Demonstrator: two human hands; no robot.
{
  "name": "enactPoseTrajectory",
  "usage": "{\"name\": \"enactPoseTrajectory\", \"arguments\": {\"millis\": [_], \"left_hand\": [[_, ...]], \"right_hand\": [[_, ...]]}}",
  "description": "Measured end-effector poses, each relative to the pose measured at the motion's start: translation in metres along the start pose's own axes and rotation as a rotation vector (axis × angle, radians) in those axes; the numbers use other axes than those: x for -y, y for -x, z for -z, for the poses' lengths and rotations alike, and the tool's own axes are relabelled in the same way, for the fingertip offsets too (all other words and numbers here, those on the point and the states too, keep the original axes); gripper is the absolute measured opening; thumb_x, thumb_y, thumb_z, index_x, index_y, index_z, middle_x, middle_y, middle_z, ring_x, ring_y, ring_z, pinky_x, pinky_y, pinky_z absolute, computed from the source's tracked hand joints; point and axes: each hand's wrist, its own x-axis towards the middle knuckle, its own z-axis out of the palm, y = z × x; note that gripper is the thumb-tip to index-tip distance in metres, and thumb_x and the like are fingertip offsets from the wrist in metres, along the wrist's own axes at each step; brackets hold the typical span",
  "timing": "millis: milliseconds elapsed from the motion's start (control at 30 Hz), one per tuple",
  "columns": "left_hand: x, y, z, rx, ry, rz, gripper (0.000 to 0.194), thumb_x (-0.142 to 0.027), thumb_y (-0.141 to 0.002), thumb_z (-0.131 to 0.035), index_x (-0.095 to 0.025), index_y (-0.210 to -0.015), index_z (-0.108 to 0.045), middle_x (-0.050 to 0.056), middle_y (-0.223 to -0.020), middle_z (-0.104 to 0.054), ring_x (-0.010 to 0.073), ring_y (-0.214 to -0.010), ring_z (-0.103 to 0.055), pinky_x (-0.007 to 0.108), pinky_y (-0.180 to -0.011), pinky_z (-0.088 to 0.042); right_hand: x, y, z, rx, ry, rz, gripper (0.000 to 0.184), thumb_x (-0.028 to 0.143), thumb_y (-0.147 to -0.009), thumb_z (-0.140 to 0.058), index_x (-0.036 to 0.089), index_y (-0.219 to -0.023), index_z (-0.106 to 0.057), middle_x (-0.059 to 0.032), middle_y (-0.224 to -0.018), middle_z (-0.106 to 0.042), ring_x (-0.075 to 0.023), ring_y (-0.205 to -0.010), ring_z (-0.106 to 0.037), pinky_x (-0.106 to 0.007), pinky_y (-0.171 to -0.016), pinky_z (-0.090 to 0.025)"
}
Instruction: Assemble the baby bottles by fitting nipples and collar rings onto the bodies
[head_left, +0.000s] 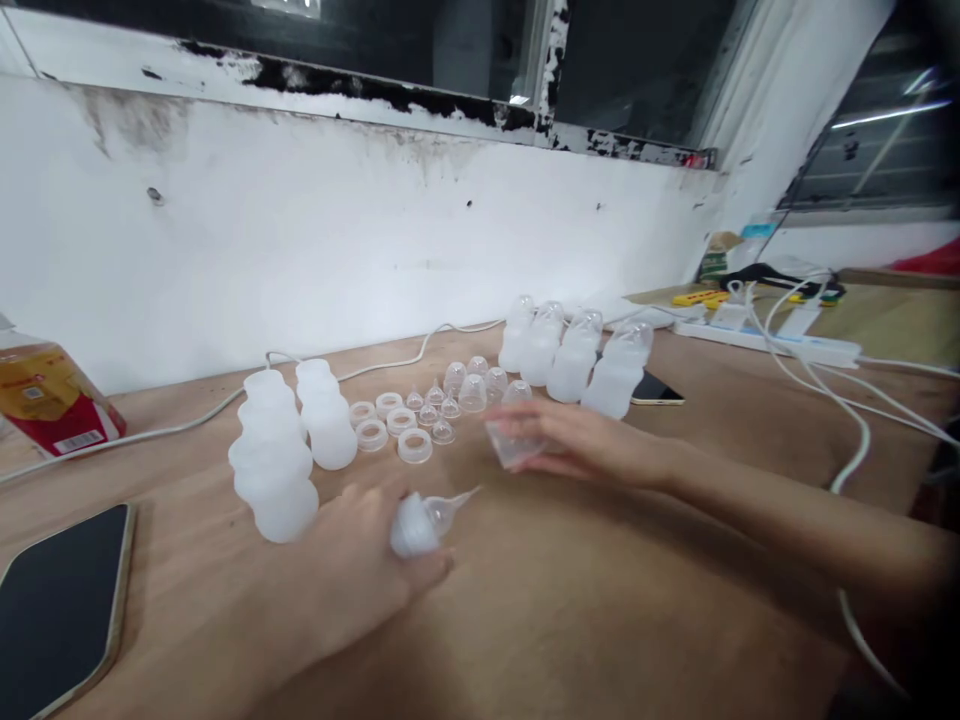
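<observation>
Over tabletop [525, 590], teat-topped bottle [414, 530] is gripped by curled left hand [364, 550], long axis tilted, teat [441, 513] pointed toward right hand [574, 440]; clear cap [508, 447] is held by half-closed right hand, just beyond teat tip, apart from it, cap's opening blurred

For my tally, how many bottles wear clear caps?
4, in one row beyond the right hand: the farthest bottle, second bottle, third bottle and nearest bottle. None looks hidden.
</observation>
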Motion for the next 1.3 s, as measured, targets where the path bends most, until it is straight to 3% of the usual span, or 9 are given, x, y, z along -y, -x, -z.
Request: {"name": "enactPoseTrajectory", "arguments": {"millis": [67,200,333,467,800,967,1033,1167,1300], "left_hand": [[0.004,0.002,0.008,0.042,0.045,0.074,0.026,-0.046,-0.068,-0.052,-0.025,-0.081,-0.057,-0.001,-0.064,-0.061,0.0175,-0.054,-0.056,0.027,-0.047,-0.040],[0.005,0.000,0.019,0.109,0.124,0.166,0.029,-0.047,-0.068,-0.052,-0.024,-0.084,-0.059,-0.001,-0.073,-0.064,0.0185,-0.064,-0.058,0.027,-0.052,-0.043],[0.003,-0.002,0.021,0.137,0.180,0.178,0.031,-0.047,-0.066,-0.055,-0.025,-0.088,-0.058,-0.002,-0.083,-0.063,0.0186,-0.073,-0.058,0.027,-0.059,-0.044],[-0.002,-0.001,0.024,0.211,0.199,0.226,0.034,-0.049,-0.064,-0.055,-0.022,-0.084,-0.058,-0.001,-0.080,-0.062,0.0187,-0.073,-0.056,0.028,-0.064,-0.043],[0.002,-0.005,0.031,0.300,0.261,0.315,0.042,-0.055,-0.068,-0.048,-0.019,-0.089,-0.056,0.000,-0.078,-0.060,0.0201,-0.076,-0.054,0.028,-0.066,-0.039],[-0.001,-0.005,0.028,0.284,0.283,0.206,0.035,-0.049,-0.067,-0.053,-0.021,-0.088,-0.056,-0.001,-0.084,-0.061,0.0188,-0.078,-0.054,0.027,-0.069,-0.039],[-0.001,-0.006,0.025,0.270,0.257,0.203,0.034,-0.049,-0.066,-0.053,-0.022,-0.087,-0.055,-0.001,-0.083,-0.061,0.0191,-0.078,-0.054,0.028,-0.068,-0.039],[-0.002,-0.005,0.022,0.253,0.193,0.244,0.036,-0.046,-0.063,-0.056,-0.020,-0.088,-0.051,0.000,-0.077,-0.060,0.0191,-0.072,-0.056,0.027,-0.058,-0.039],[-0.007,-0.001,0.021,0.253,0.089,0.246,0.044,-0.034,-0.059,-0.059,-0.022,-0.098,-0.043,0.002,-0.078,-0.060,0.0197,-0.070,-0.057,0.025,-0.052,-0.038]], "right_hand": [[-0.016,0.002,0.002,-0.070,0.154,-0.060,0.035,0.035,-0.081,-0.040,0.021,-0.113,-0.044,-0.0086,-0.121,-0.042,-0.0176,-0.097,-0.051,-0.030,-0.076,-0.042],[-0.030,-0.005,-0.001,0.009,0.343,-0.166,0.042,0.042,-0.076,-0.048,0.020,-0.111,-0.042,-0.0096,-0.110,-0.049,-0.0187,-0.080,-0.056,-0.029,-0.064,-0.043],[-0.030,-0.023,-0.007,0.076,0.538,-0.160,0.039,0.044,-0.075,-0.048,0.017,-0.102,-0.046,-0.0092,-0.102,-0.052,-0.0198,-0.074,-0.056,-0.028,-0.058,-0.041],[-0.037,-0.034,-0.013,0.020,0.700,-0.142,0.040,0.044,-0.076,-0.045,0.017,-0.106,-0.044,-0.0117,-0.112,-0.044,-0.0166,-0.066,-0.055,-0.026,-0.051,-0.038],[-0.043,-0.039,-0.021,-0.076,0.722,-0.212,0.044,0.046,-0.077,-0.043,0.018,-0.111,-0.040,-0.0114,-0.107,-0.044,-0.0149,-0.059,-0.053,-0.024,-0.045,-0.033],[-0.003,-0.035,-0.014,-0.118,0.298,-0.174,0.042,0.048,-0.078,-0.041,0.019,-0.108,-0.045,-0.0100,-0.106,-0.046,-0.0143,-0.068,-0.053,-0.026,-0.057,-0.040],[0.022,-0.033,-0.015,0.011,-0.069,-0.120,0.041,0.049,-0.080,-0.037,0.018,-0.106,-0.045,-0.0066,-0.095,-0.053,-0.0117,-0.067,-0.052,-0.025,-0.059,-0.041],[0.060,-0.037,-0.029,0.500,-0.698,-0.158,0.046,0.054,-0.079,-0.033,0.014,-0.088,-0.052,-0.0019,-0.073,-0.057,-0.0043,-0.047,-0.046,-0.018,-0.045,-0.038],[0.067,-0.049,-0.044,0.651,-0.931,-0.372,0.064,0.067,-0.072,-0.022,0.012,-0.064,-0.051,-0.0005,-0.054,-0.050,-0.0030,-0.037,-0.039,-0.013,-0.029,-0.021]]}}
